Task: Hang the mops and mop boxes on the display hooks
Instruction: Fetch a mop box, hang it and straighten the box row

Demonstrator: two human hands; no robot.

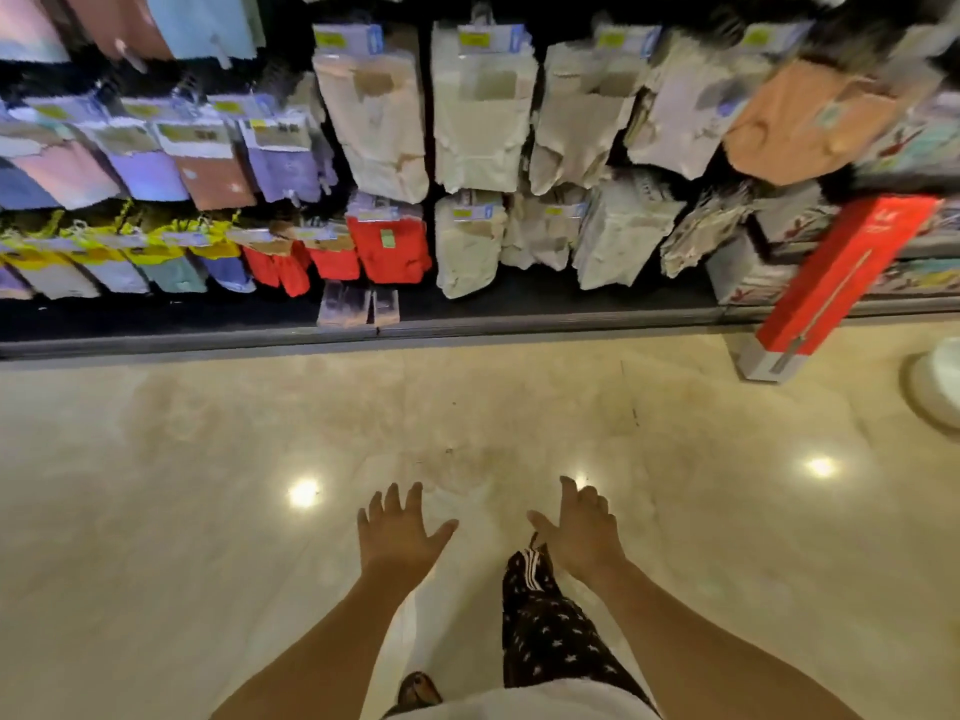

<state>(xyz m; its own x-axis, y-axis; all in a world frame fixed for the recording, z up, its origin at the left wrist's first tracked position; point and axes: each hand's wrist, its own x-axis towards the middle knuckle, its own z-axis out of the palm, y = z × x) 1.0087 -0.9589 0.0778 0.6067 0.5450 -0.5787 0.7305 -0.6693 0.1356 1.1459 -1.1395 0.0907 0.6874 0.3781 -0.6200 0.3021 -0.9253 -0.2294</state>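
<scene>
— How do the hands lie?

— Both reach forward and down at 6 o'clock, with bare forearms coming up from the lower edge. The left hand (400, 532) is palm-down, fingers straight and fanned, thumb pointing towards 3 o'clock. Its grip is apart and holds nothing. The right hand (582, 537), just beside it, has its thumb out towards 9 o'clock and its fingers loosely bent. That grip is slack too, with nothing in it. The two hands do not touch.

— And under them?

— A glossy cream floor (208, 459) with bright lamp reflections. Below the right wrist there is a dark trouser leg (550, 631) with pale stars, and a brown shoe (418, 691) at the lower edge.

— The room?

— A shop display wall, blurred, runs across the top half above a dark base shelf (545, 304). Pastel packs (208, 158) hang at 10 o'clock, with yellow-topped packs (150, 252) under them. Red packs (387, 246) hang near 11, cream packs (480, 111) fill 12 to 1, and there is an orange pack (810, 122) at 2.

— Where is the mop box?

— The red mop box (841, 272) is at 3 o'clock. It is long and tilted, its lower end on the floor and its upper end against the shelving, well apart from both hands. A white round object (935, 387) sits near it at the right edge.
</scene>
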